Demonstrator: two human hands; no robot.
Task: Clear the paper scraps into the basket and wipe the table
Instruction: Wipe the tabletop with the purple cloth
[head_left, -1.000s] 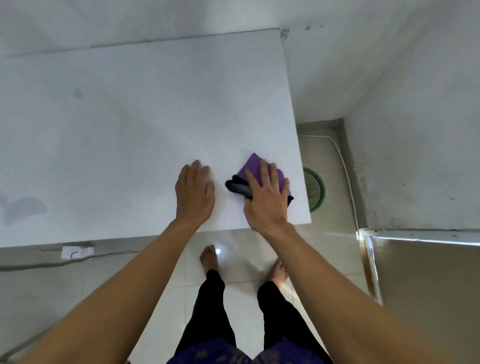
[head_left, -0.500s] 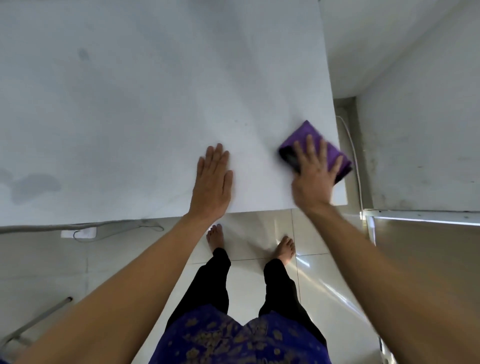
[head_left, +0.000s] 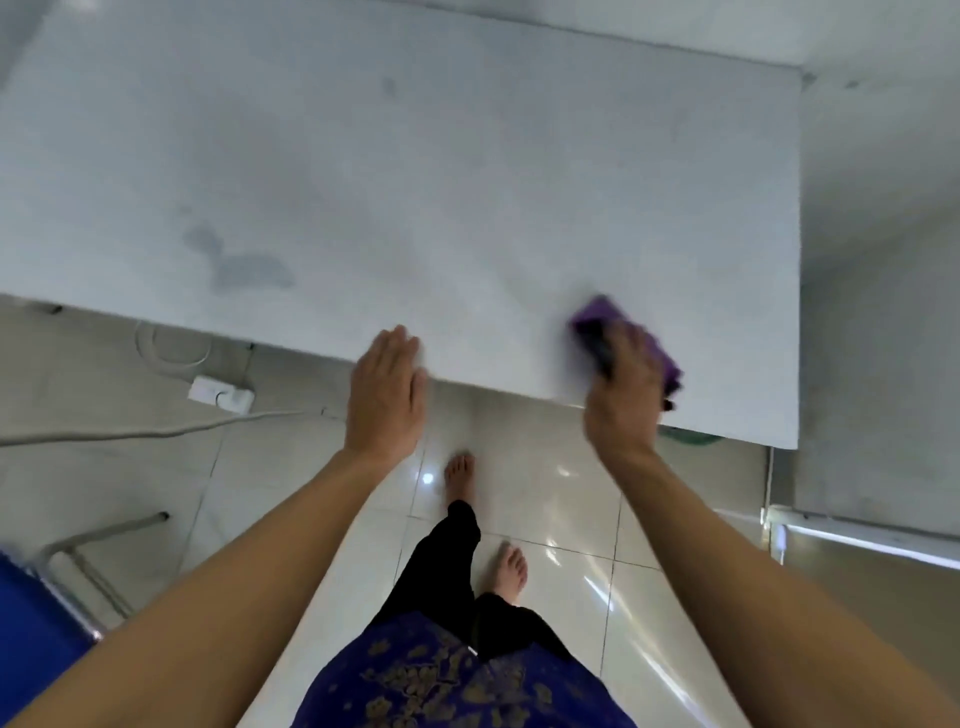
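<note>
The right hand (head_left: 626, 400) presses flat on the purple cloth (head_left: 636, 332) at the near edge of the white desk (head_left: 467, 182), fingers laid over it though too blurred to tell if they curl, and the left hand (head_left: 387, 395) rests flat and open on the same edge. The cloth sits so close to the edge that one more push toward the person could slide it off onto the floor, and the wet patch (head_left: 239, 262) further left may get missed. Only a green sliver of the basket (head_left: 691, 438) peeks from under the desk, so I cannot see what is in it, and I see no paper scraps on the desk.
</note>
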